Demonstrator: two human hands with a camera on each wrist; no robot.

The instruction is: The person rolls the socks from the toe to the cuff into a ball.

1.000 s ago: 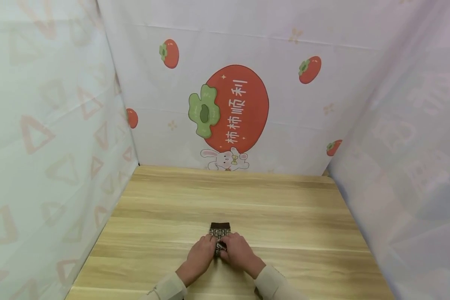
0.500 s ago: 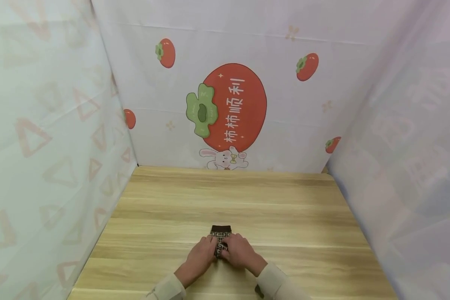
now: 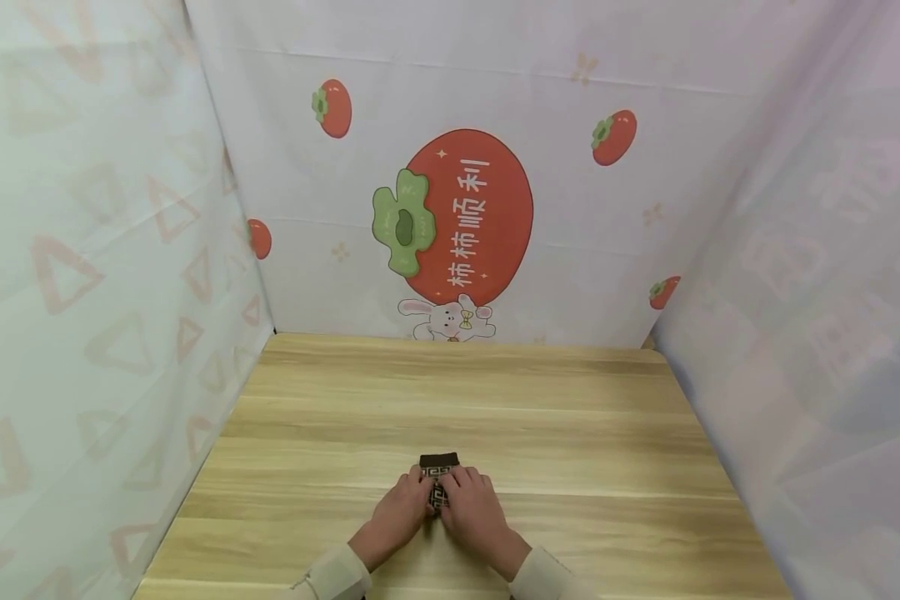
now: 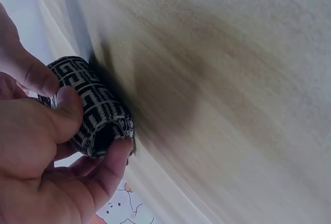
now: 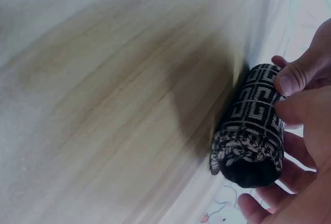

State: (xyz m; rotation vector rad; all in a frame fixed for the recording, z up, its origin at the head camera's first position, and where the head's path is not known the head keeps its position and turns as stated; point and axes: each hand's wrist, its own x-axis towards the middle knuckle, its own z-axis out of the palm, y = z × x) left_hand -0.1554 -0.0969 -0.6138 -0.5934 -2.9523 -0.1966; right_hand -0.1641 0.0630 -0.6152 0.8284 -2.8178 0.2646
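A black sock with a pale Greek-key pattern point(image 3: 438, 495) lies on the table between my two hands, partly rolled up, its dark cuff pointing away from me. My left hand point(image 3: 399, 510) grips the left end of the roll; in the left wrist view its thumb presses the patterned sock point(image 4: 93, 97) and a fingertip touches the roll's open end. From the right, my right hand point(image 3: 478, 515) holds the other end. The right wrist view shows the sock roll point(image 5: 253, 110) as a tube with a hollow end, thumb on one side and fingers curving past it.
The wooden table point(image 3: 570, 450) extends around the hands. A white cloth with persimmon prints point(image 3: 465, 217) hangs behind its back edge, and pale printed cloths hang along the left side point(image 3: 120, 292) and right side point(image 3: 810, 292).
The right hand's fingers have moved forward and lie further over the sock. Less of the patterned part shows in front of the hands, and the cuff sits slightly nearer to me.
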